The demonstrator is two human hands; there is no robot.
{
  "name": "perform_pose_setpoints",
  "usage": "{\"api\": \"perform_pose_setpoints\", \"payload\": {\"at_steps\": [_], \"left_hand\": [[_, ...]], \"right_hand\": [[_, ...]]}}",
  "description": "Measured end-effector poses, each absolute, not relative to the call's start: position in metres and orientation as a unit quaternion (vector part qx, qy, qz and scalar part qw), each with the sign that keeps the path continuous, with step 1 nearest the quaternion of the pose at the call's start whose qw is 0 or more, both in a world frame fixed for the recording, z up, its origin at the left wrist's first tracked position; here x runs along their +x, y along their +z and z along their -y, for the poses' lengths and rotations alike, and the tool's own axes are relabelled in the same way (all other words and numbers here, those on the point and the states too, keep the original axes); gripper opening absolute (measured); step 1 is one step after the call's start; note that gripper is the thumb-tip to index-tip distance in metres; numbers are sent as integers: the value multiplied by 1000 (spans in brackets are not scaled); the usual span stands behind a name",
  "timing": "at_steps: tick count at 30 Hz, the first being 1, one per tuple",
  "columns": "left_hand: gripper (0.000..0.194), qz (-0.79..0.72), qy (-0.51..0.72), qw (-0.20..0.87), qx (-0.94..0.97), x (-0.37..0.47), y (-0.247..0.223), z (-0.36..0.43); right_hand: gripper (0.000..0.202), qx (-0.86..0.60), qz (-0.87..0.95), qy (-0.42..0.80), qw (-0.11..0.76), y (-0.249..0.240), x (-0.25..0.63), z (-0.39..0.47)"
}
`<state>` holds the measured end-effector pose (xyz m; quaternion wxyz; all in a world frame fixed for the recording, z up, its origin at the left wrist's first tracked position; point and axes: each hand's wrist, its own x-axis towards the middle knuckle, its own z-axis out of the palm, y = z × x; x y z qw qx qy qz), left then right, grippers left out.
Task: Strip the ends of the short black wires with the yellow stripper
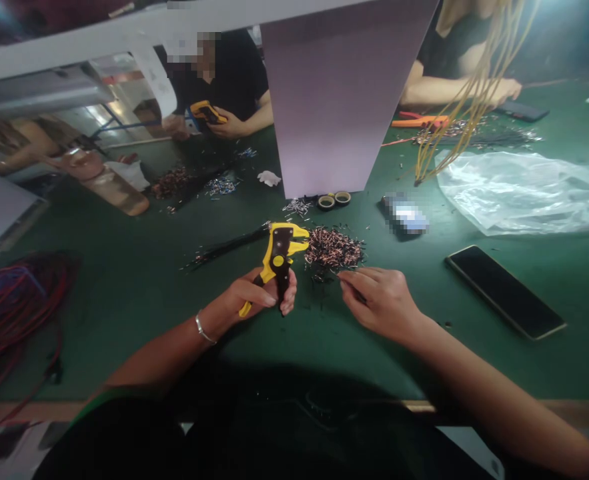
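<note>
My left hand (264, 291) is wrapped round the handles of a yellow and black wire stripper (278, 252), whose jaws point right. Just beyond the jaws lies a heap of short copper-and-black wire pieces (335, 247). My right hand (379, 297) is closed in a pinch at the heap's near right edge; a thin dark end shows at its fingertips, too small to name. A bundle of long black wires (231, 245) stretches out on the table left of the stripper.
Coiled red and blue cables (14, 313) lie at left, with a bottle (119, 190) behind. A phone (504, 290) and a clear plastic bag (529, 193) are at right. Tape rolls (334, 200) sit before an upright panel (334, 100). Across the table, a person holds a similar tool (208, 113).
</note>
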<state>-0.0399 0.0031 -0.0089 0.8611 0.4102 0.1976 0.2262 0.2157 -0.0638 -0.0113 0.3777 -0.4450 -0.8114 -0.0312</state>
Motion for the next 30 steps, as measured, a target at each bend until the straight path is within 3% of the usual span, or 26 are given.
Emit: {"api": "perform_pose_setpoints", "payload": {"at_steps": [9,30], "left_hand": [[45,-193,201,862,424,-35,-11,3],[49,-188,178,872,416,-35,-13,5]], "right_hand": [[25,-464,820,46,332,-9,214,71],[22,-548,699,276,367,11,202,72]]}}
